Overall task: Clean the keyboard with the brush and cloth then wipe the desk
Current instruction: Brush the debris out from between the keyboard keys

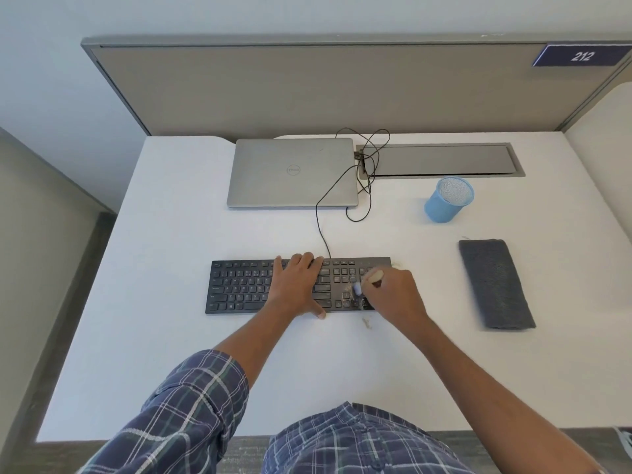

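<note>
A black wired keyboard (239,287) lies across the middle of the white desk (171,354). My left hand (297,283) rests flat on its centre, fingers spread, pressing it down. My right hand (393,295) is closed around a small brush (374,277) with a pale wooden handle; its blurred bristles touch the keys at the keyboard's right end. A folded grey cloth (494,283) lies on the desk to the right, apart from both hands. A few crumbs (366,323) sit on the desk just in front of the keyboard.
A shut silver laptop (292,172) lies behind the keyboard, with the black cable (319,213) looping beside it. A blue mesh cup (448,200) stands at the back right. A grey cable hatch (441,160) and a partition (307,87) close off the desk's far edge.
</note>
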Available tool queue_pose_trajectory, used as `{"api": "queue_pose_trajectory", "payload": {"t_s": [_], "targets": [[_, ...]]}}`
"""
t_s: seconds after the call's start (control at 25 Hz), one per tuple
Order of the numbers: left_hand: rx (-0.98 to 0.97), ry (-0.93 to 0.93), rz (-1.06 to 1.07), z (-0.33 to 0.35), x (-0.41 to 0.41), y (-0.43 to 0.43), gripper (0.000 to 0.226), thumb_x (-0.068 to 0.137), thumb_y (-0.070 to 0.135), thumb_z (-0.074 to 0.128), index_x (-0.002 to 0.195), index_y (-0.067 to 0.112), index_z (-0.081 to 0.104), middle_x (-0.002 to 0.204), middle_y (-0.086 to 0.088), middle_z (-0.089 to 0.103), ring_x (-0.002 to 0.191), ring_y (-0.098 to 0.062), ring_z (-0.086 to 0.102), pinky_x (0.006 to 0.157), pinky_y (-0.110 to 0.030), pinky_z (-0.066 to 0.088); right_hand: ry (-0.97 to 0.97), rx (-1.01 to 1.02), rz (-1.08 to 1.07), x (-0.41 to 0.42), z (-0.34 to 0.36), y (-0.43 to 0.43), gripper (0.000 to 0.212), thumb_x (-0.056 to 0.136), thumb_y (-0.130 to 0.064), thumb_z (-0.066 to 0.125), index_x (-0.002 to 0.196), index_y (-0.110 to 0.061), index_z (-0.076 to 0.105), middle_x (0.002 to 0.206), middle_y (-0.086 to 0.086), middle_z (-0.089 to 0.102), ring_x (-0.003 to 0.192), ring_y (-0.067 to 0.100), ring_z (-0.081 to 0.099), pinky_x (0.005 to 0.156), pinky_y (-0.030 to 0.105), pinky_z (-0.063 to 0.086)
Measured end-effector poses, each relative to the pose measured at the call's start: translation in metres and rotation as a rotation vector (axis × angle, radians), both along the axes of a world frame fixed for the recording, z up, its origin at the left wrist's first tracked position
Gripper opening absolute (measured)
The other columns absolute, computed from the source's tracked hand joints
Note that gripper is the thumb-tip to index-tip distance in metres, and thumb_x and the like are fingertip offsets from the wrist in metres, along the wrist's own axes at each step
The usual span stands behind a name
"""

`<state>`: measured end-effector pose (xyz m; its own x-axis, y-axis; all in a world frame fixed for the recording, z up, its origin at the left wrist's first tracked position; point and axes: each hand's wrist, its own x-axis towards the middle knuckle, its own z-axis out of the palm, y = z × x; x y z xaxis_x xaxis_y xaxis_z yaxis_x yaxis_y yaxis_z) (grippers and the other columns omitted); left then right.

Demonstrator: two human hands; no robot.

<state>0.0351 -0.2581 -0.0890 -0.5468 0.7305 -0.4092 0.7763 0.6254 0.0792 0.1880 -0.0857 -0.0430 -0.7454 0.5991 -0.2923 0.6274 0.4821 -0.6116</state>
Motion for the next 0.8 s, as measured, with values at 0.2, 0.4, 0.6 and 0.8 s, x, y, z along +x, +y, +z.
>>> {"api": "queue_pose_trajectory", "payload": {"t_s": [0.2,0.4,0.6,0.8], "targets": [[-0.003,0.007,-0.021,-0.001,0.000,-0.001,0.136,0.062,0.081,0.086,0.165,0.021,0.022,0.162,-0.001,0.035,0.153,-0.028,0.033,0.126,-0.069,0.022,0.018,0.048,-0.013,-0.019,0.002,-0.011,0.013,0.096,-0.024,0.070,0.089,-0.021,0.081,0.083,-0.009,0.076,0.078,0.018,0.070,0.071,0.032,0.054],[-0.001,0.005,-0.033,-0.001,0.000,0.000,0.133,0.063,0.079,0.087,0.164,0.020,0.024,0.162,-0.002,0.035,0.153,-0.029,0.034,0.126,-0.070,0.021,-0.047,0.085,0.006,0.010,-0.006,-0.026,0.020,0.098,-0.018,0.064,0.083,-0.016,0.078,0.066,-0.016,0.064,0.071,0.026,0.063,0.062,0.033,0.049],[-0.003,0.024,-0.046,-0.003,-0.001,0.001,0.134,0.062,0.080,0.086,0.165,0.019,0.024,0.162,-0.003,0.035,0.152,-0.030,0.034,0.125,-0.070,0.021,-0.041,0.063,-0.023,0.036,-0.011,-0.037,0.018,0.094,-0.019,0.066,0.082,-0.019,0.079,0.070,-0.013,0.072,0.067,0.022,0.067,0.062,0.033,0.057],[-0.010,0.024,-0.053,-0.005,-0.002,0.000,0.136,0.062,0.082,0.085,0.165,0.019,0.022,0.163,-0.003,0.034,0.152,-0.030,0.034,0.125,-0.070,0.021,0.065,0.060,-0.127,0.020,-0.003,-0.024,0.017,0.090,-0.021,0.065,0.082,-0.027,0.079,0.083,-0.007,0.079,0.074,0.016,0.070,0.070,0.032,0.056]]}}
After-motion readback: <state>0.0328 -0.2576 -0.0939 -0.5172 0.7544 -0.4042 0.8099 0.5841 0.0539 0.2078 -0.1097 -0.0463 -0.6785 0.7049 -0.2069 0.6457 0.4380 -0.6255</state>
